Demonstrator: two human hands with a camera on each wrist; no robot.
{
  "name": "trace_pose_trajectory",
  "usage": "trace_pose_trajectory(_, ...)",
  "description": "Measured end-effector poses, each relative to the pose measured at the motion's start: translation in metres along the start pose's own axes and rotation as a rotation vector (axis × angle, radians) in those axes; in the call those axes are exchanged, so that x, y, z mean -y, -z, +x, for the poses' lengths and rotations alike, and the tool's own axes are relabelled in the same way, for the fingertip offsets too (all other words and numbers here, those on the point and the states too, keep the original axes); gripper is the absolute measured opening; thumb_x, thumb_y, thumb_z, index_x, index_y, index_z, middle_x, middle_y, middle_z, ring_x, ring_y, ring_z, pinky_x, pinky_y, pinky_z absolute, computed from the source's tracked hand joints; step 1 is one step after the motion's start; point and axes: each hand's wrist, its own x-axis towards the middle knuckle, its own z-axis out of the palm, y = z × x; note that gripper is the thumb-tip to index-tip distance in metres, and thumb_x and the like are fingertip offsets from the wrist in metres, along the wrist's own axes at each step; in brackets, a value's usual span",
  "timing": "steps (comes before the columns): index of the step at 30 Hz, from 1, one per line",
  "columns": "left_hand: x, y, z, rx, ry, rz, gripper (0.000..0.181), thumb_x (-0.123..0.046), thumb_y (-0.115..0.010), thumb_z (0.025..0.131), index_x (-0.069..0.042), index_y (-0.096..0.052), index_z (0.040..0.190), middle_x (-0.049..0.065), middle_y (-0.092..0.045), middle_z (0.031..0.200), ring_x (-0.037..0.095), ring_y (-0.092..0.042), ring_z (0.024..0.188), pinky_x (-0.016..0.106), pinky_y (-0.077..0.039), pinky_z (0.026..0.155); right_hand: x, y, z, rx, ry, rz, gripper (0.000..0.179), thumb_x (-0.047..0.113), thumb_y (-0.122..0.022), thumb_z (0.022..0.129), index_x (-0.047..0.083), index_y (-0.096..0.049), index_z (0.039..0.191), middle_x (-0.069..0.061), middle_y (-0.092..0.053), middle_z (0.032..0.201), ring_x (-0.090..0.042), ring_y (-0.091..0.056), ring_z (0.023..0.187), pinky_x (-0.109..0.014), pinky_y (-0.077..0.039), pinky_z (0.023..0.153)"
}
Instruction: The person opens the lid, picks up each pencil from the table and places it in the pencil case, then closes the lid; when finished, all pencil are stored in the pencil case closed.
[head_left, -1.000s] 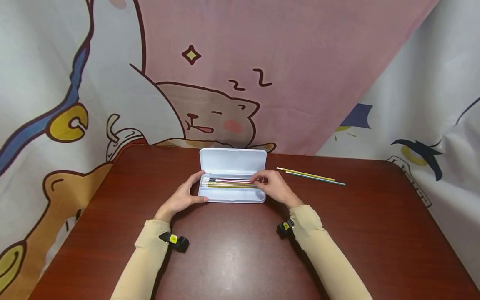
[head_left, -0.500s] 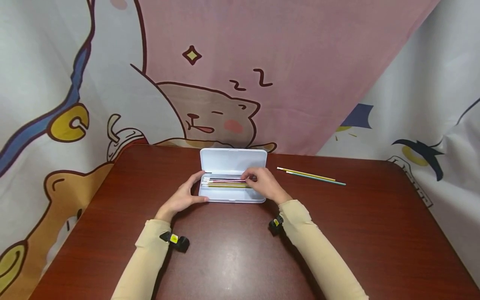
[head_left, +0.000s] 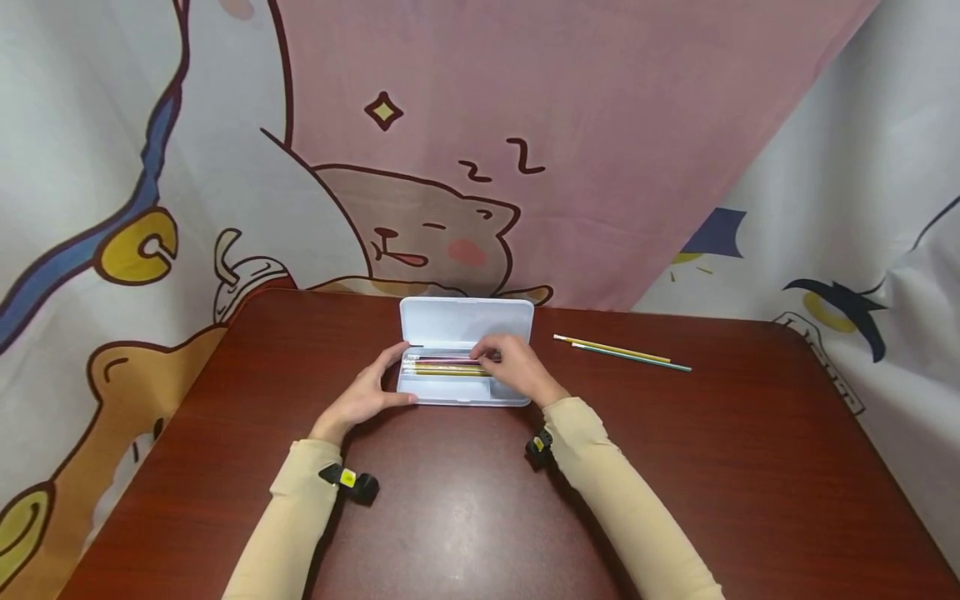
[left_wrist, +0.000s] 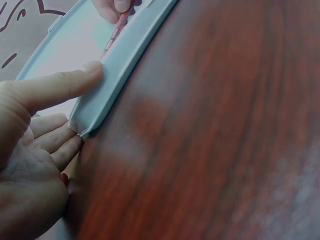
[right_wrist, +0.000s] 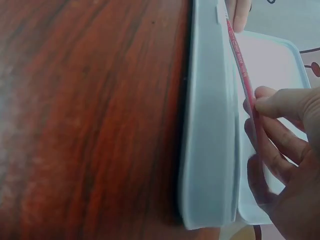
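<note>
A white pencil case [head_left: 450, 390] lies with its lid raised at the back of the table. My left hand [head_left: 360, 398] holds its left end, thumb at the front corner and fingers round the back. Between the thumb and fingertips of my right hand [head_left: 517, 367] is a pinkish-red pencil [right_wrist: 242, 65], pinched over the case's rear part. In the left wrist view that pencil slants down into the case. Several yellowish and other pencils [head_left: 450, 372] lie side by side inside, eraser ends to the left; my right hand hides their other ends.
A yellow pencil [head_left: 611, 347] and a teal pencil [head_left: 637, 358] lie on the brown table [head_left: 450, 500], right of the case. Behind the table hangs a cloth printed with cartoon animals [head_left: 442, 225].
My right hand has moved left along the case, bringing the pinkish-red pencil with it. The left hand keeps its place on the case, and the two loose pencils have not moved.
</note>
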Motion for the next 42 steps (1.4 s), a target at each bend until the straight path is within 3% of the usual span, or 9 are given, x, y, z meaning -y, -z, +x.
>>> trace_pose_trajectory(12, 0.000, -0.001, 0.001, 0.002, -0.003, 0.012, 0.092, -0.011, -0.081, 0.076, -0.009, -0.027, 0.150, 0.018, -0.030, 0.152, 0.032, -0.025, 0.138, 0.054, -0.014, 0.111, -0.009, 0.014, -0.018, -0.042, -0.035, 0.053, 0.014, -0.002, -0.067, 0.085, 0.002, -0.074, 0.096, -0.009, -0.070, 0.094, -0.022, -0.062, 0.090, -0.039, -0.048, 0.084)
trace_pose_trajectory(19, -0.001, -0.002, 0.002, 0.000, 0.001, 0.015, 0.092, -0.011, -0.081, 0.076, -0.009, -0.027, 0.150, 0.018, -0.030, 0.152, 0.031, -0.025, 0.138, 0.054, -0.014, 0.111, -0.017, 0.024, -0.036, -0.111, -0.096, 0.100, 0.015, 0.000, -0.067, 0.086, 0.004, -0.073, 0.099, -0.006, -0.070, 0.096, -0.022, -0.060, 0.089, -0.043, -0.047, 0.081)
trace_pose_trajectory(22, -0.001, -0.002, 0.002, 0.001, 0.004, 0.017, 0.092, -0.012, -0.081, 0.076, -0.010, -0.027, 0.151, 0.017, -0.030, 0.152, 0.032, -0.026, 0.138, 0.054, -0.015, 0.111, -0.023, 0.028, -0.045, -0.129, -0.126, 0.103, 0.016, 0.002, -0.066, 0.087, 0.004, -0.073, 0.101, -0.006, -0.070, 0.097, -0.023, -0.060, 0.080, -0.042, -0.049, 0.074)
trace_pose_trajectory(26, -0.001, -0.002, 0.000, 0.002, 0.008, 0.013, 0.092, -0.011, -0.081, 0.076, -0.009, -0.027, 0.151, 0.017, -0.030, 0.152, 0.032, -0.026, 0.137, 0.055, -0.015, 0.111, -0.029, 0.032, -0.054, -0.157, -0.128, 0.087, 0.017, 0.002, -0.066, 0.087, 0.004, -0.072, 0.103, -0.007, -0.069, 0.100, -0.023, -0.062, 0.084, -0.041, -0.048, 0.078)
trace_pose_trajectory(29, 0.000, -0.002, -0.001, 0.003, 0.006, 0.010, 0.092, -0.011, -0.080, 0.076, -0.009, -0.027, 0.151, 0.017, -0.030, 0.152, 0.032, -0.026, 0.137, 0.055, -0.015, 0.111, -0.032, 0.036, -0.060, -0.184, -0.131, 0.076, 0.018, 0.001, -0.067, 0.087, 0.004, -0.072, 0.104, -0.007, -0.069, 0.102, -0.022, -0.061, 0.096, -0.043, -0.045, 0.088)
trace_pose_trajectory(42, 0.000, 0.001, 0.000, -0.002, -0.008, 0.008, 0.092, -0.011, -0.081, 0.075, -0.007, -0.028, 0.150, 0.018, -0.030, 0.152, 0.032, -0.024, 0.139, 0.053, -0.015, 0.111, -0.047, 0.061, -0.084, -0.199, -0.170, 0.042, 0.018, -0.001, -0.065, 0.087, 0.004, -0.071, 0.103, -0.010, -0.068, 0.106, -0.028, -0.060, 0.105, -0.048, -0.044, 0.090)
